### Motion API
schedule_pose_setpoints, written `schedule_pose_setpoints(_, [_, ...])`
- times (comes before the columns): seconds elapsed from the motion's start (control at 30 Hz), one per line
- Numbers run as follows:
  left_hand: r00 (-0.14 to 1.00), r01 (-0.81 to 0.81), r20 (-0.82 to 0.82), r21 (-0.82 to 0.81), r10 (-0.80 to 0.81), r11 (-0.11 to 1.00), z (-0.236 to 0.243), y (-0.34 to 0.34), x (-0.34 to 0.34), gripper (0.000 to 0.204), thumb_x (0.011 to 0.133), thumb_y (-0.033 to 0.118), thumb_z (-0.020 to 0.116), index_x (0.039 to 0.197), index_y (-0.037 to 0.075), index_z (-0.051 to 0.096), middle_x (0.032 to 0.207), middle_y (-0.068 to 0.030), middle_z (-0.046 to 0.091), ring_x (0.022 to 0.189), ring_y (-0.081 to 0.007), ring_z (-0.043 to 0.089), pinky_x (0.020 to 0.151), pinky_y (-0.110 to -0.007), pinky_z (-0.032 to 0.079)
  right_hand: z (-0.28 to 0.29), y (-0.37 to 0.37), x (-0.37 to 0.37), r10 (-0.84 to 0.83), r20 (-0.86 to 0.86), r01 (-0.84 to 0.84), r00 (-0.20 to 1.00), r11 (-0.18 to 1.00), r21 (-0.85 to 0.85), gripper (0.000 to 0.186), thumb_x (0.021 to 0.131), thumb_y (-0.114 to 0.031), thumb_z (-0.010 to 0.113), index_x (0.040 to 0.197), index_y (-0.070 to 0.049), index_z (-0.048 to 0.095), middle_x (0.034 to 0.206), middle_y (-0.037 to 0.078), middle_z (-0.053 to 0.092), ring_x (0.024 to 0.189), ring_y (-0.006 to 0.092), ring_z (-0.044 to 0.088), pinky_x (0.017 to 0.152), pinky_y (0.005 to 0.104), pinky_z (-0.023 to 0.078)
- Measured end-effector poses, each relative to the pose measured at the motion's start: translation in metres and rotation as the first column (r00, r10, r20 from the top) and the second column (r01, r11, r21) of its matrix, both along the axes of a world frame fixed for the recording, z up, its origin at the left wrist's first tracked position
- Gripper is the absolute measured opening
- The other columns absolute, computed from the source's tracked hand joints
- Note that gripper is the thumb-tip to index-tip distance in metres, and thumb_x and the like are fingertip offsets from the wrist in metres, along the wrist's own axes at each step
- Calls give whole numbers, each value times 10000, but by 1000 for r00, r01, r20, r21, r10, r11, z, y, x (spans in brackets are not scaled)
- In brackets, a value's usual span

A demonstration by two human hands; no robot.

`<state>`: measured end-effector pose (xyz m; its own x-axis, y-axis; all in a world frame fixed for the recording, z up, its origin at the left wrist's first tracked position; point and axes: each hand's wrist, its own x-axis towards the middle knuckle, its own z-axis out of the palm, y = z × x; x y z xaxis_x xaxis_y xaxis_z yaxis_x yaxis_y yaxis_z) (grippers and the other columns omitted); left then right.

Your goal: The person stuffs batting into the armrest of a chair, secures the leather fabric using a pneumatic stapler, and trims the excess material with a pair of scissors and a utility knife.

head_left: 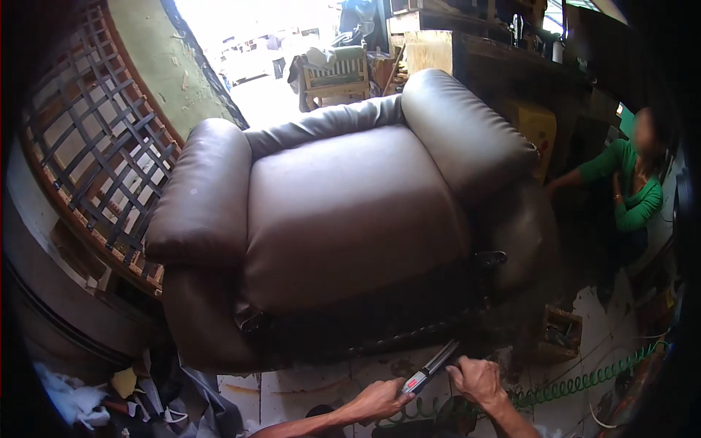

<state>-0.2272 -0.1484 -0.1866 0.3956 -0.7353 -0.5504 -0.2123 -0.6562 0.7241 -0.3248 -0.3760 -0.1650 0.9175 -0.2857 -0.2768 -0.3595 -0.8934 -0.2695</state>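
A brown leather-look recliner seat [358, 212] with padded arms stands in front of me, its dark lower front facing my hands. My left hand [383, 400] is closed around a slim silver and dark staple gun [431, 369] with a red label, its long end tilted up toward the seat's lower front. Beside the tool, my right hand [480, 381] has its fingers curled in; whatever they hold, if anything, is hidden. A green coiled air hose [562, 389] runs behind my right wrist and under the staple gun.
A wooden frame with woven black straps [102, 139] leans at the left. White stuffing [69, 398] and scraps lie at lower left. A small wooden box [561, 332] sits on the tiles at right. A person in a green top [639, 190] sits at far right. A wooden chair [336, 77] stands behind.
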Motion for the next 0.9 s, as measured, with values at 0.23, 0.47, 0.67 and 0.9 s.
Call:
schedule_pose_setpoints(0.23, [924, -74, -376, -362, -73, 929, 40, -6, 8, 736, 1004, 572, 521, 1504, 46, 398, 921, -61, 596, 712, -152, 513, 611, -341, 420, -101, -15, -55, -548, -242, 56, 801, -333, 941, 641, 855, -615, 705, 1262, -125, 630, 1126, 97, 677, 1031, 278, 645, 939, 506, 522])
schedule_pose_setpoints(0.47, [972, -62, -210, -658, -104, 750, 59, -24, 14, 616, 1036, 426, 525, 1487, 17, 432, 1269, -174, 613, 1185, -262, 599, 994, -405, 490, -39, -37, 2, -721, -113, -561, 684, -618, 550, 658, 860, -734, 575, 947, -83, 620, 781, 2, 615, 700, 144, 621, 662, 345, 548])
schedule_pose_setpoints(0.67, [792, -602, -435, -676, 429, 425, 36, -11, 4, 433, 1017, 284, 436, 1168, -61, 649, 1072, -144, 687, 1035, -210, 634, 1003, -374, 449, -38, -37, -1, -795, -168, -633, 582, -573, 521, 676, 885, -754, 511, 744, -96, 579, 614, -24, 559, 557, 90, 589, 529, 269, 526])
schedule_pose_setpoints(0.9, [764, -338, -136, -917, 631, 211, 31, -53, 20, 319, 1054, 208, 404, 1183, 6, 615, 1149, -113, 623, 1116, -213, 584, 1028, -347, 425, -11, 23, 5, -763, 11, -449, 646, -369, 814, 710, 841, -718, 595, 1053, -41, 619, 636, 5, 550, 565, 163, 578, 601, 370, 511])
